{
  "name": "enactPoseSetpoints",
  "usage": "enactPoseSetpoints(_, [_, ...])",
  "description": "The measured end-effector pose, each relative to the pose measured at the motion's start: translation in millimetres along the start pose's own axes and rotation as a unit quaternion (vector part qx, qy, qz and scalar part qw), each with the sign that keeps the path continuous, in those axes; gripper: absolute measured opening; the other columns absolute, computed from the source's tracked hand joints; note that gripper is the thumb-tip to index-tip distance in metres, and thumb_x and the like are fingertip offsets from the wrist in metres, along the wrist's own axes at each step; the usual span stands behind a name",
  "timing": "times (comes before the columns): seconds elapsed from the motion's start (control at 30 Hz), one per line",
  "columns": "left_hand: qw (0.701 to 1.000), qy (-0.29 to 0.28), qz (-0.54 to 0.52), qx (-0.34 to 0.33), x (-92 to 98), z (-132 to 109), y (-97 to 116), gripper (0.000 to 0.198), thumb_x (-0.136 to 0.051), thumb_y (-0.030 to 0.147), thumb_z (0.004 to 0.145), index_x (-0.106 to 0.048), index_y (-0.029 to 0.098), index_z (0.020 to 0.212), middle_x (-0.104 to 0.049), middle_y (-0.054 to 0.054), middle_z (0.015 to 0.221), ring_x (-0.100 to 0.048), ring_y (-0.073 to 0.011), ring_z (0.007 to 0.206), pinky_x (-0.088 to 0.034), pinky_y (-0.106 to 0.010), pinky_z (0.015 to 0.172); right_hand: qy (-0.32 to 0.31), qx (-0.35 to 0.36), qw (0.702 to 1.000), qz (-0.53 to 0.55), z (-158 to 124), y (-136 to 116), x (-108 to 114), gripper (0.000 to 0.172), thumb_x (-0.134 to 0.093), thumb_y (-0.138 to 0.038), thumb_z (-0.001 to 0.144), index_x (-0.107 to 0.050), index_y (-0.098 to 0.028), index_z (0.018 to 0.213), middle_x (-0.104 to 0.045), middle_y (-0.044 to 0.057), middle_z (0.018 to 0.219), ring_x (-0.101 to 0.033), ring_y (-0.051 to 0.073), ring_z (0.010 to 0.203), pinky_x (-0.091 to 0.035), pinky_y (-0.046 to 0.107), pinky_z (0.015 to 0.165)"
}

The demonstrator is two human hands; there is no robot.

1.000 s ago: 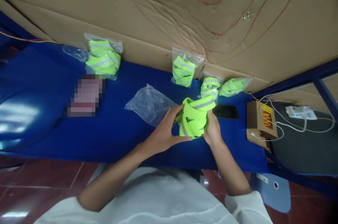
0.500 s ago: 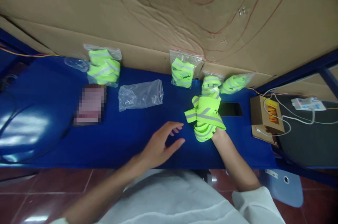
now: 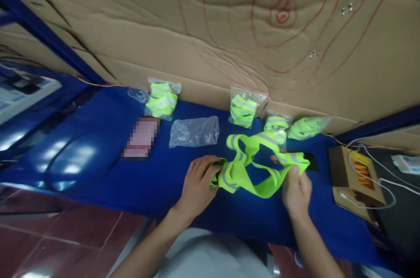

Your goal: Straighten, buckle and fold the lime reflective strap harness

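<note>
A neon yellow-green reflective strap (image 3: 262, 188) with grey stripes stretches in loose loops between my two hands, above the blue table. My left hand (image 3: 199, 184) is closed around its bundled left end. At the other end, my right hand (image 3: 297, 188) pinches the strap between thumb and fingers. An unfilled clear plastic bag (image 3: 194, 132) lies flat beyond my left hand. Behind the strap, a bagged strap bundle (image 3: 276, 124) leans near the cardboard, partly covered by the loops. A dark phone-like slab (image 3: 310, 161) is partly hidden behind my right hand.
More bagged straps stand along the cardboard wall (image 3: 210, 68): one at left (image 3: 162, 102), one in the middle (image 3: 243, 109), one at right (image 3: 306, 127). A pixelated pink item (image 3: 141, 138) lies left. An open cardboard box (image 3: 356, 177) and white cable (image 3: 390, 184) are at right.
My left hand has moved from open to gripping the strap. The bunched strap has come away from the right-hand bags and is now spread between both hands. The view has shifted left.
</note>
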State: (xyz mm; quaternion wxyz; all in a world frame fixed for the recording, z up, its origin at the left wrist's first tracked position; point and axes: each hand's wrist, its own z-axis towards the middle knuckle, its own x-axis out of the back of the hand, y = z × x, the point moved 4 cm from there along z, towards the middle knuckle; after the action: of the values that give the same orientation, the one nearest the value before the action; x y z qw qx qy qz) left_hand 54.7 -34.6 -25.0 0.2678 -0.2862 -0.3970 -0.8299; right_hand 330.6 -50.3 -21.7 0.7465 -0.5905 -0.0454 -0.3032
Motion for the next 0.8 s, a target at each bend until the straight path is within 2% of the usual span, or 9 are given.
enactPoseSetpoints(0.1, [0.994, 0.001, 0.1, -0.037, 12.0, -2.6, -12.6, 0.042, -0.059, -0.002, 0.076, -0.064, 0.019, 0.112, -0.071, -0.013, 0.114, -0.066, -0.0303, 0.111, -0.052, -0.048, 0.094, 0.082, -0.038, 0.995, -0.036, -11.8, 9.5, 37.1, 0.043, -0.045, -0.052, 0.101, -0.073, -0.021, 0.114, -0.074, 0.01, 0.087, -0.072, 0.031, 0.091, -0.059, 0.045, 0.081])
enactPoseSetpoints(0.23, [0.99, 0.07, 0.09, -0.087, 26.7, -13.9, -16.2, 0.037, -0.06, 0.001, 0.081, -0.064, 0.022, 0.111, -0.071, -0.011, 0.109, -0.067, -0.0285, 0.108, -0.053, -0.047, 0.092, -0.028, -0.052, 0.984, -0.17, -31.6, 6.6, 64.3, 0.039, -0.048, -0.054, 0.1, -0.075, -0.027, 0.102, -0.075, 0.009, 0.092, -0.073, 0.032, 0.091, -0.059, 0.047, 0.08])
enactPoseSetpoints(0.3, [0.986, 0.099, 0.074, -0.112, 31.3, -17.0, -10.3, 0.034, -0.064, 0.003, 0.083, -0.064, 0.024, 0.11, -0.072, -0.01, 0.108, -0.067, -0.027, 0.109, -0.054, -0.046, 0.093, -0.008, -0.027, 0.971, -0.236, -43.6, -11.3, 67.3, 0.032, -0.051, -0.051, 0.099, -0.073, -0.034, 0.116, -0.074, 0.01, 0.112, -0.07, 0.037, 0.107, -0.056, 0.056, 0.092])
enactPoseSetpoints(0.37, [0.982, 0.098, 0.073, -0.146, 33.3, -16.4, -0.3, 0.033, -0.067, 0.004, 0.084, -0.066, 0.025, 0.11, -0.073, -0.008, 0.108, -0.068, -0.0255, 0.111, -0.054, -0.047, 0.098, 0.066, 0.035, 0.964, -0.255, -55.8, -42.1, 57.5, 0.038, -0.052, -0.046, 0.099, -0.062, -0.042, 0.136, -0.069, 0.01, 0.128, -0.064, 0.039, 0.121, -0.049, 0.063, 0.103])
enactPoseSetpoints(0.43, [0.975, 0.077, 0.074, -0.196, 35.5, -13.2, 10.7, 0.033, -0.066, 0.005, 0.085, -0.067, 0.027, 0.11, -0.074, -0.005, 0.111, -0.068, -0.0232, 0.114, -0.054, -0.046, 0.103, -0.027, 0.129, 0.97, -0.206, -64.3, -74.6, 21.5, 0.053, -0.056, -0.048, 0.097, -0.047, -0.046, 0.149, -0.065, 0.008, 0.136, -0.059, 0.038, 0.129, -0.05, 0.063, 0.104])
enactPoseSetpoints(0.5, [0.966, 0.064, 0.067, -0.241, 41.0, -9.3, 17.0, 0.033, -0.065, 0.007, 0.087, -0.068, 0.03, 0.11, -0.074, -0.002, 0.115, -0.067, -0.0211, 0.117, -0.053, -0.044, 0.107, -0.157, 0.203, 0.947, -0.193, -68.6, -98.5, -21.1, 0.083, -0.065, -0.06, 0.089, -0.03, -0.035, 0.161, -0.057, 0.013, 0.148, -0.053, 0.042, 0.137, -0.047, 0.065, 0.107])
enactPoseSetpoints(0.57, [0.959, 0.08, 0.073, -0.263, 50.2, -5.8, 15.1, 0.032, -0.067, 0.009, 0.087, -0.068, 0.032, 0.109, -0.073, -0.001, 0.115, -0.067, -0.0202, 0.116, -0.053, -0.043, 0.108, -0.18, 0.194, 0.943, -0.203, -63.8, -106.0, -48.7, 0.093, -0.071, -0.061, 0.085, -0.029, -0.027, 0.161, -0.057, 0.017, 0.148, -0.054, 0.041, 0.136, -0.047, 0.062, 0.109])
enactPoseSetpoints(0.67, [0.956, 0.14, 0.109, -0.232, 63.7, -2.4, -0.6, 0.028, -0.068, 0.012, 0.086, -0.067, 0.031, 0.106, -0.072, -0.002, 0.111, -0.069, -0.0211, 0.11, -0.057, -0.045, 0.101, -0.165, 0.139, 0.962, -0.166, -53.5, -96.3, -62.2, 0.066, -0.07, -0.049, 0.091, -0.048, -0.026, 0.148, -0.066, 0.013, 0.135, -0.065, 0.034, 0.124, -0.054, 0.051, 0.102])
enactPoseSetpoints(0.8, [0.967, 0.169, 0.127, -0.141, 63.0, -1.6, -24.5, 0.017, -0.068, 0.015, 0.086, -0.064, 0.027, 0.098, -0.071, -0.007, 0.102, -0.069, -0.0234, 0.101, -0.059, -0.041, 0.084, -0.11, 0.064, 0.985, -0.119, -49.0, -70.7, -51.1, 0.029, -0.06, -0.034, 0.098, -0.065, -0.028, 0.125, -0.074, 0.008, 0.119, -0.072, 0.027, 0.109, -0.06, 0.041, 0.092])
